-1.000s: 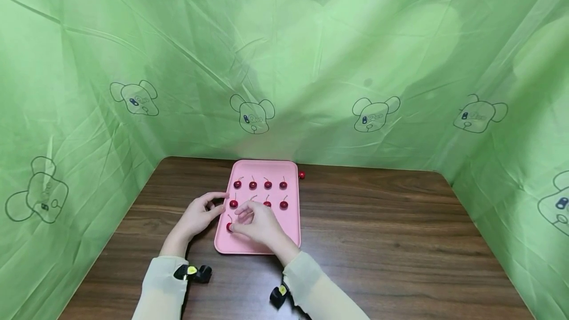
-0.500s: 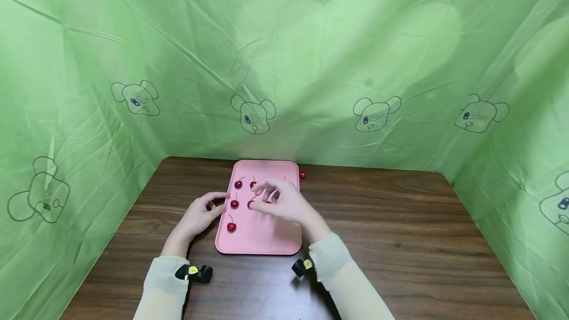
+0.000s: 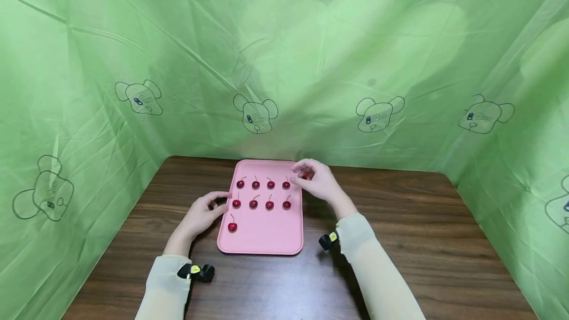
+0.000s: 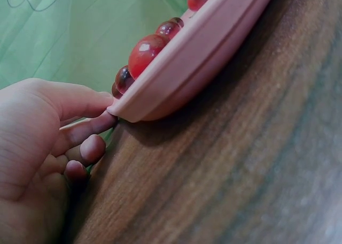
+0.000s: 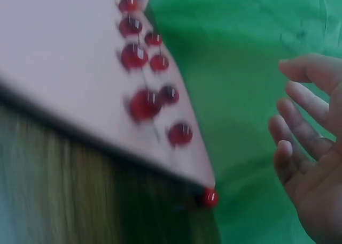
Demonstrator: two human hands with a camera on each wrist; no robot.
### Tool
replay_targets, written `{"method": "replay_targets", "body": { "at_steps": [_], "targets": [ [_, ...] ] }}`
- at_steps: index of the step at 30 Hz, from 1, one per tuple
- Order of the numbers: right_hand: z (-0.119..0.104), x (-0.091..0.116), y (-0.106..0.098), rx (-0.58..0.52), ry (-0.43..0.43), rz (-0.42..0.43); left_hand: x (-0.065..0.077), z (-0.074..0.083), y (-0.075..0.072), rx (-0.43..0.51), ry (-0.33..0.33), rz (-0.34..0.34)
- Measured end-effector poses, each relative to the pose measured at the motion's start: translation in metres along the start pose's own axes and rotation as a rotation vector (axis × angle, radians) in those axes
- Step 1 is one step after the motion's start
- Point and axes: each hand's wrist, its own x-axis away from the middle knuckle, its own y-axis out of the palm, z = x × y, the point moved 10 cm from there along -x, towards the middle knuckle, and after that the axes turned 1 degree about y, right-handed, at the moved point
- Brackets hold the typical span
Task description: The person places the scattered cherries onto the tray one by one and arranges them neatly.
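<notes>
A pink tray [image 3: 262, 241] lies on the table with red cherries in rows. Two full rows are at the back, and one lone cherry [image 3: 232, 227] sits at the front left. My left hand [image 3: 200, 216] holds the tray's left rim with thumb and fingertips; the left wrist view shows the thumb [image 4: 85, 98] against the rim. Over the tray's back right edge hovers my right hand [image 3: 321, 181], fingers parted and loosely bent, holding nothing. Just outside that corner a single cherry [image 5: 210, 197] rests on the table, partly hidden by the right hand in the head view.
The brown wooden table [image 3: 409, 241] stretches to the right of the tray. Green fabric [image 3: 320, 63] with printed bear heads encloses the back and sides. Each sleeve carries a black wrist device, such as the right wrist device [image 3: 328, 241].
My right hand has left the front-left cherry and swept back and right across the tray, to the cherry outside it. My left hand stays at the rim.
</notes>
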Motion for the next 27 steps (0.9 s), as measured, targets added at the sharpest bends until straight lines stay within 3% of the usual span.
{"method": "replay_targets", "body": {
  "at_steps": [5, 11, 27],
  "targets": [
    [0.029, -0.003, -0.016, 0.034, 0.028, 0.026, 0.0, 0.0, 0.0, 0.006, -0.004, 0.0],
    [0.059, -0.005, -0.021, 0.077, 0.09, 0.029, -0.001, -0.001, 0.001, -0.006, 0.006, 0.002],
    [0.098, -0.014, -0.004, 0.071, 0.175, -0.035, -0.001, -0.001, 0.0, -0.002, -0.004, 0.004]
  ]
}}
